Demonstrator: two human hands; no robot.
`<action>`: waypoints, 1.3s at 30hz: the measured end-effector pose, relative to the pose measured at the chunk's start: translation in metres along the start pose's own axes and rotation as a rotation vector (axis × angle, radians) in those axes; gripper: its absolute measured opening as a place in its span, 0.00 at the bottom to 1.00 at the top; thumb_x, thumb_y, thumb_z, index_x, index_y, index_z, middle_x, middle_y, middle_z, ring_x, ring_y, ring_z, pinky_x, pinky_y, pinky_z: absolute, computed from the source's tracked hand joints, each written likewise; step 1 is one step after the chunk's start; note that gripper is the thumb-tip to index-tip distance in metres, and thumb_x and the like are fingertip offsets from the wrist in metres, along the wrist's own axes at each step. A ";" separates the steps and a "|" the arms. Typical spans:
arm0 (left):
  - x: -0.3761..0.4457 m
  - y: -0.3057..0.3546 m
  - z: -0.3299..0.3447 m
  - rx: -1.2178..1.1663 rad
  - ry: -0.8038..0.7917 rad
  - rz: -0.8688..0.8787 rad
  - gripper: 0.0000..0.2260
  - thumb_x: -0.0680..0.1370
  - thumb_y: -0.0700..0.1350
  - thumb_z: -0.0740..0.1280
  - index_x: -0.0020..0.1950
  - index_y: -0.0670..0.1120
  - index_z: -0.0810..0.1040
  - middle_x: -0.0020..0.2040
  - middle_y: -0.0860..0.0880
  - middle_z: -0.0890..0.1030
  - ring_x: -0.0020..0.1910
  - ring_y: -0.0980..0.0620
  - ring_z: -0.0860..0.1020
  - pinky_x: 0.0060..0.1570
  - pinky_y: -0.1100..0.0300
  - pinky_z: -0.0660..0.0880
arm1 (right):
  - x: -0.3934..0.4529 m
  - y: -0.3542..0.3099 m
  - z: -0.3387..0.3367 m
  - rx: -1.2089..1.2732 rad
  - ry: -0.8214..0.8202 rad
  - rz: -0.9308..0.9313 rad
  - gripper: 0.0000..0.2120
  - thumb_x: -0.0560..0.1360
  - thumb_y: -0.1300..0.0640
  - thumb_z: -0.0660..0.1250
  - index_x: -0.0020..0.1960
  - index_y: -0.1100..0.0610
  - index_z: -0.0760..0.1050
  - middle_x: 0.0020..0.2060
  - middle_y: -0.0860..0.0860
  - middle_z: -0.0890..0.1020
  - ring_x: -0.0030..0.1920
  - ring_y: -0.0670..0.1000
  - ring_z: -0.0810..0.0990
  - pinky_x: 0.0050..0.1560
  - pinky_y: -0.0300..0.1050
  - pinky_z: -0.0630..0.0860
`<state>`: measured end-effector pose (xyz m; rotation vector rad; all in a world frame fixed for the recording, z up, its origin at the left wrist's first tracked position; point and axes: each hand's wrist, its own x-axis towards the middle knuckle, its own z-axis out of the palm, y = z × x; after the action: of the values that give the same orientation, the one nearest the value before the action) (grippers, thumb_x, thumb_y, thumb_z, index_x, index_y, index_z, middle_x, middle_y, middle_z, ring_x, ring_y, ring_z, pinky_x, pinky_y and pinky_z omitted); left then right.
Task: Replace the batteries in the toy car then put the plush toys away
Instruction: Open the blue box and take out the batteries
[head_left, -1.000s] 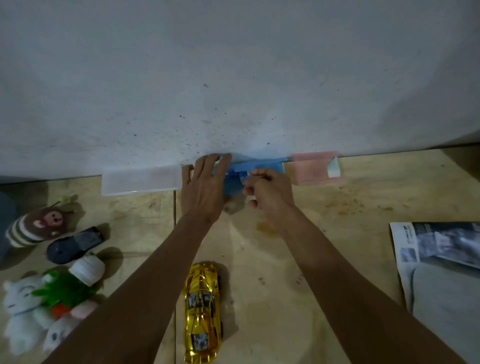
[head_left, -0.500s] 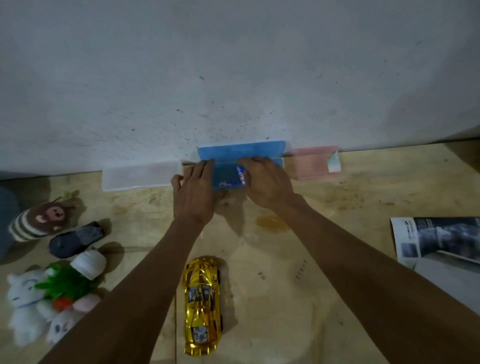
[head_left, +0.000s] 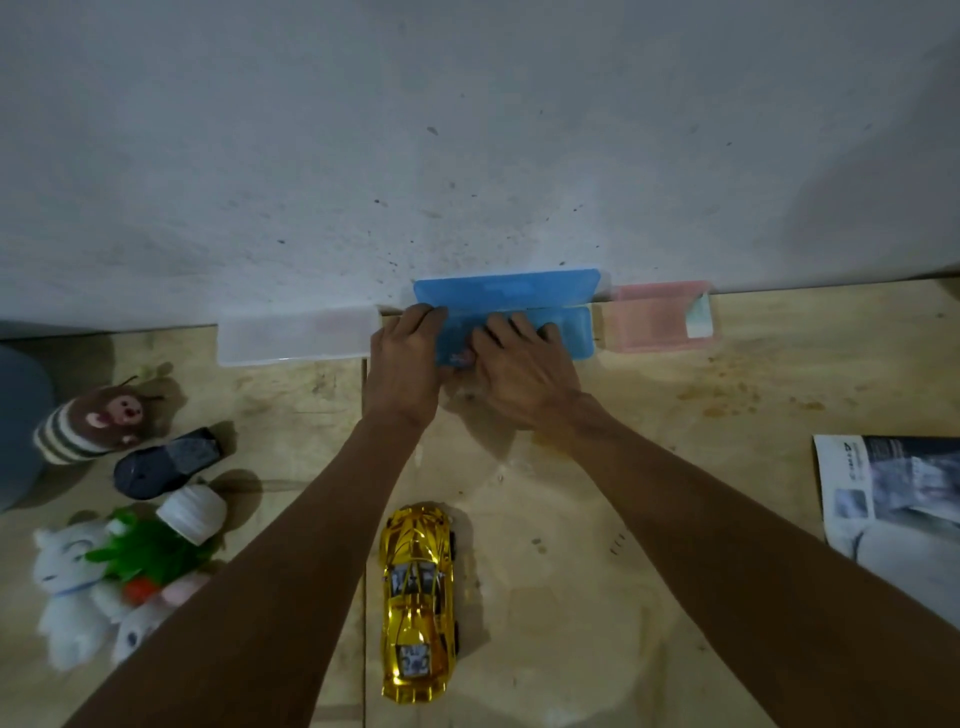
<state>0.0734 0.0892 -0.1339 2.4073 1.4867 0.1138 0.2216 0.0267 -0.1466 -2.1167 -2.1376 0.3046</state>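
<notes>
Left hand (head_left: 408, 358) grips the left end of the blue case (head_left: 550, 317), fingers curled over its far edge. Right hand (head_left: 519, 364) sits just beside it, fingers reaching into the open case; can't tell whether it pinches anything, since the contents under the fingers are hidden. Case lid stands up against the wall (head_left: 467, 130), beyond both hands.

Clear case (head_left: 296, 338) lies just left of the left hand, touching the wall. Pink case (head_left: 657, 322) lies just right of the blue one, past the right hand.

Gold car (head_left: 418, 605) rests on the worktop (head_left: 675, 374), nearer than both hands, between the forearms, wheels down, nose pointing toward the hands. Nothing touches it.

Plush toys are well left of the left hand: striped brown plush (head_left: 93, 423) nearest the wall, white plush (head_left: 65, 587) and green plush (head_left: 143, 551) bunched closer in. Dark remote-shaped item (head_left: 166, 462) lies between the brown plush and the bunch; white roll (head_left: 192, 512) touches the green plush.

Newspaper (head_left: 893, 499) lies far right of the right hand, at the frame edge.
</notes>
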 end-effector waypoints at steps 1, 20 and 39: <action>0.000 0.000 0.000 -0.008 -0.007 -0.004 0.31 0.67 0.33 0.78 0.69 0.41 0.76 0.66 0.41 0.78 0.63 0.38 0.77 0.64 0.44 0.75 | 0.000 -0.001 0.001 0.007 0.013 0.015 0.20 0.79 0.44 0.53 0.52 0.57 0.76 0.51 0.54 0.79 0.53 0.58 0.76 0.47 0.56 0.69; -0.004 0.010 -0.008 -0.066 -0.073 -0.081 0.32 0.72 0.34 0.75 0.75 0.44 0.71 0.72 0.44 0.73 0.68 0.41 0.72 0.67 0.49 0.73 | -0.006 0.005 -0.016 0.426 0.440 0.034 0.19 0.79 0.44 0.61 0.55 0.61 0.77 0.46 0.55 0.84 0.43 0.55 0.83 0.38 0.44 0.78; -0.006 0.010 -0.013 -0.029 -0.087 -0.056 0.32 0.73 0.39 0.76 0.75 0.44 0.70 0.73 0.43 0.70 0.70 0.40 0.70 0.68 0.46 0.72 | -0.050 0.001 0.038 0.071 0.467 -0.119 0.11 0.81 0.52 0.64 0.46 0.57 0.80 0.43 0.55 0.80 0.44 0.57 0.77 0.43 0.52 0.71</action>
<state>0.0768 0.0824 -0.1183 2.3152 1.5008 0.0187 0.2145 -0.0250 -0.1813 -1.7897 -1.9296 -0.1159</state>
